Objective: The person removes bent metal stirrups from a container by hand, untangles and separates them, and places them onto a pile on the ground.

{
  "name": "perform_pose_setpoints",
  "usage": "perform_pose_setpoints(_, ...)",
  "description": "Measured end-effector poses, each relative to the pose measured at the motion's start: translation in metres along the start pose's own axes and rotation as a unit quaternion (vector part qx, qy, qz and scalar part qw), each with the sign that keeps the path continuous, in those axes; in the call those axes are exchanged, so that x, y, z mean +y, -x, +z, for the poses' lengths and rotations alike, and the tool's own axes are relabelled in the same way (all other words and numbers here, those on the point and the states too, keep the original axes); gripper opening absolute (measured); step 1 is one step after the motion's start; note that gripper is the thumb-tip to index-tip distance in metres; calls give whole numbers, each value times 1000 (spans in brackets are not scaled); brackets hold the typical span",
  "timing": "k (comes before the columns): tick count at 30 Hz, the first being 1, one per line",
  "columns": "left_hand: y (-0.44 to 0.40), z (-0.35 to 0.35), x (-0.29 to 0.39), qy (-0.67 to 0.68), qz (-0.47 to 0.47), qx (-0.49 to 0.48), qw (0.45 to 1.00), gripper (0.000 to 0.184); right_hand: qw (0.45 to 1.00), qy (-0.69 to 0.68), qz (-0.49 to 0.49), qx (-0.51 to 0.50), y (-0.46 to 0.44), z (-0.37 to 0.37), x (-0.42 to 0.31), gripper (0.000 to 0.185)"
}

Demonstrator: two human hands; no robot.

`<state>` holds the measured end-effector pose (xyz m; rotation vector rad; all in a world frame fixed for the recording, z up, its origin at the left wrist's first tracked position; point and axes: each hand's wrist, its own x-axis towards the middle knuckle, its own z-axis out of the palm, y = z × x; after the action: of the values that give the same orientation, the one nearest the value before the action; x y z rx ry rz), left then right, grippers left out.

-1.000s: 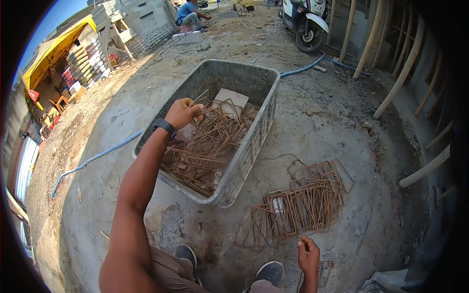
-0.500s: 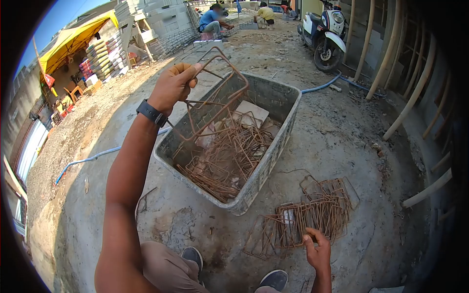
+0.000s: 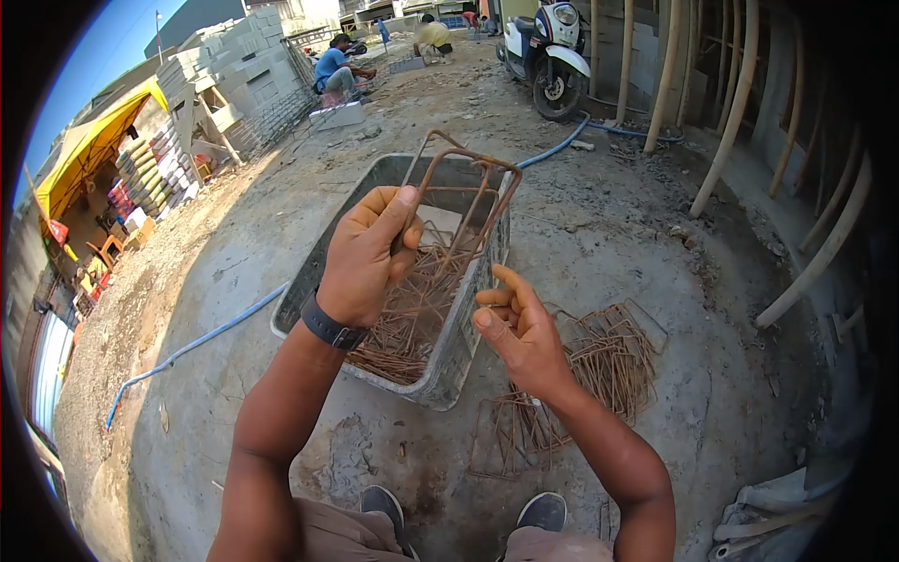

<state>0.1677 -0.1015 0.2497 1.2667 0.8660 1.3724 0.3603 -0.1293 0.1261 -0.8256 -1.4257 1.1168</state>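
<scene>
My left hand (image 3: 370, 253), with a dark watch on its wrist, pinches bent rusty wire frames (image 3: 468, 155) and holds them up over a grey plastic tub (image 3: 449, 361). Inside the tub lie a tangle of rusty wire pieces (image 3: 398, 328) and a pale flat slab (image 3: 438, 223). Just right of the tub's rim is my right hand (image 3: 524, 332), fingers apart and curved, with nothing between them. Below and behind it, a pile of rusty rectangular wire frames (image 3: 613, 361) lies on the concrete, partly hidden by my right hand and forearm.
A blue hose (image 3: 215, 332) runs along the ground to the left. A scooter (image 3: 552, 61) stands at the back, near leaning poles (image 3: 726, 117). People (image 3: 335, 70) crouch in the distance. Grey sheeting (image 3: 773, 510) lies at the lower right.
My left hand has moved right, carrying the wire frames lifted from the tub. My right hand has risen from beside the pile toward them. The view has shifted.
</scene>
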Motion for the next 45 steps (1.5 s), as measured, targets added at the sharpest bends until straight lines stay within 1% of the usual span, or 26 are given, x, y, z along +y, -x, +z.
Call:
perform_pose_setpoints(1,7,7,-8,24,-12,-17,1000,20,999,16,-2,32,1,0,3,65)
perform_pose_setpoints(2,12,13,-15,46,-26,-33,998,20,1000,9,18,15,6,-5,2,59)
perform_pose_setpoints(4,20,22,-33,37,-49,-46,997,20,998,-6,60,-22,18,-12,0,49)
perform_pose_setpoints(6,22,31,-57,37,-64,-42,996,20,997,-3,79,10,33,-21,4,40)
perform_pose_setpoints(7,22,27,-69,1,-67,-55,996,21,996,-4,90,26,45,-24,7,36)
perform_pose_setpoints(9,17,28,-87,-50,-13,-55,997,22,993,-15,103,57,69,-35,24,29)
perform_pose_setpoints(11,13,24,-96,-82,18,-71,994,24,991,-2,120,64,95,-54,48,29)
perform_pose_setpoints(12,10,21,-98,-87,27,-55,994,24,989,4,134,68,110,-63,57,29)
perform_pose_setpoints(14,7,20,-98,-97,40,-26,994,25,981,10,186,58,136,-79,72,28)
perform_pose_setpoints(16,6,15,-99,-103,36,-39,993,25,972,17,232,38,159,-91,94,28)
perform_pose_setpoints(17,6,15,-101,-108,39,-45,992,25,962,10,269,37,167,-94,104,28)
perform_pose_setpoints(20,11,20,-109,-133,39,-76,987,25,928,10,372,-28,180,-106,147,37)
perform_pose_setpoints(21,13,23,-112,-132,30,-90,987,25,935,170,311,-17,187,-110,167,42)
perform_pose_setpoints(22,17,28,-113,-132,18,-99,986,25,914,326,241,-5,196,-113,190,47)
perform_pose_setpoints(23,21,34,-116,-132,6,-107,985,25,866,473,163,7,200,-113,201,51)
perform_pose_setpoints(25,31,44,-123,-125,-14,-136,983,24,927,268,245,94,189,-114,187,59)
perform_pose_setpoints(26,40,49,-130,-100,-37,-152,983,24,935,159,285,135,184,-115,173,63)
perform_pose_setpoints(27,47,55,-141,-74,-57,-171,981,23,936,61,326,121,170,-116,145,72)
perform_pose_setpoints(29,61,69,-164,-13,-108,-200,974,23,955,-132,216,152,158,-112,129,76)
perform_pose_setpoints(30,71,75,-175,21,-143,-206,968,23,948,-225,158,162,155,-109,124,78)
perform_pose_setpoints(33,96,97,-210,161,-199,-205,944,24,841,-456,207,207,151,-99,110,73)
perform_pose_setpoints(36,102,97,-238,170,-247,-223,928,25,844,-390,232,287,168,-113,120,58)
perform_pose_setpoints(37,102,90,-246,139,-269,-224,926,25,849,-360,230,311,172,-116,118,46)
perform_pose_setpoints(41,107,66,-274,28,-338,-203,919,23,894,-270,215,287,185,-128,124,42)
perform_pose_setpoints(43,111,61,-279,44,-362,-189,912,22,904,-245,217,277,183,-124,119,43)
perform_pose_setpoints(45,114,58,-286,46,-375,-180,908,23,897,-254,222,286,182,-121,117,45)
